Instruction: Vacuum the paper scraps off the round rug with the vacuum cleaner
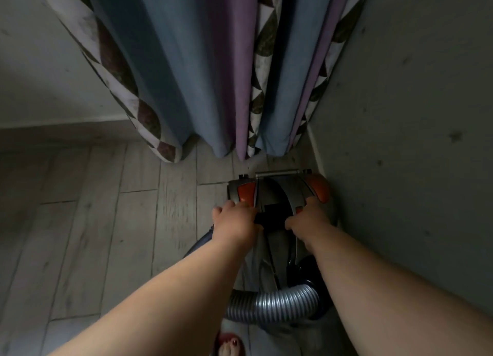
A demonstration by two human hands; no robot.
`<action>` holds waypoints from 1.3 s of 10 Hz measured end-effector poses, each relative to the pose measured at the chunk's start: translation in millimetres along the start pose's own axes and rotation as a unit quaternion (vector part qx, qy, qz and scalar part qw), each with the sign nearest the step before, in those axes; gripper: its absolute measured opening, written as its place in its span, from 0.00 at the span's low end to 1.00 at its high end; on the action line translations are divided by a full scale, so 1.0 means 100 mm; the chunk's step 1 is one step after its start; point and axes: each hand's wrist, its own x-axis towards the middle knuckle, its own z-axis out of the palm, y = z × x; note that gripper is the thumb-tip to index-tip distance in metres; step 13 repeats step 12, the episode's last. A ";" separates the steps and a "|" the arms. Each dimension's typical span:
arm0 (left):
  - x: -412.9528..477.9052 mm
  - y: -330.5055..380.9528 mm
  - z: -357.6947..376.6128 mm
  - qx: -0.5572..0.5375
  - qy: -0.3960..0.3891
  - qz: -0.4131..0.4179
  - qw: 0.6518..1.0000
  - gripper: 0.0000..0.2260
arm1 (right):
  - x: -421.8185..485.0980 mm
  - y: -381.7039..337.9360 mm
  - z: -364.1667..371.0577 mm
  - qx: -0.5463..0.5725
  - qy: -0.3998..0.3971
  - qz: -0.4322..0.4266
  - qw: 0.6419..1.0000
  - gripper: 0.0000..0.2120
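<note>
In the dim corner between curtain [186, 75] and wall [413, 142], the left hand [234, 221] and right hand [306, 222] grip the vacuum cleaner [277, 193] by its dark top, fingertips tucked from sight, its ribbed hose [280, 302] partly hidden behind the forearms.

A home, by its furnishings: floor-length curtains [213, 70] in blue, purple and patterned panels hang in a wall corner, with pale wood-plank flooring [88, 222] running beneath them.
</note>
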 end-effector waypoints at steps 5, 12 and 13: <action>0.82 -0.23 0.54 -0.018 -0.051 -0.033 0.998 0.15 | 0.78 -0.02 0.31 -0.053 -0.001 0.012 0.999 0.39; 0.16 0.13 -0.21 -0.014 -0.056 0.005 0.998 0.18 | -0.08 -0.25 -0.20 -0.168 0.053 -0.089 0.980 0.39; 0.16 0.13 -0.21 -0.014 -0.056 0.005 0.998 0.18 | -0.08 -0.25 -0.20 -0.168 0.053 -0.089 0.980 0.39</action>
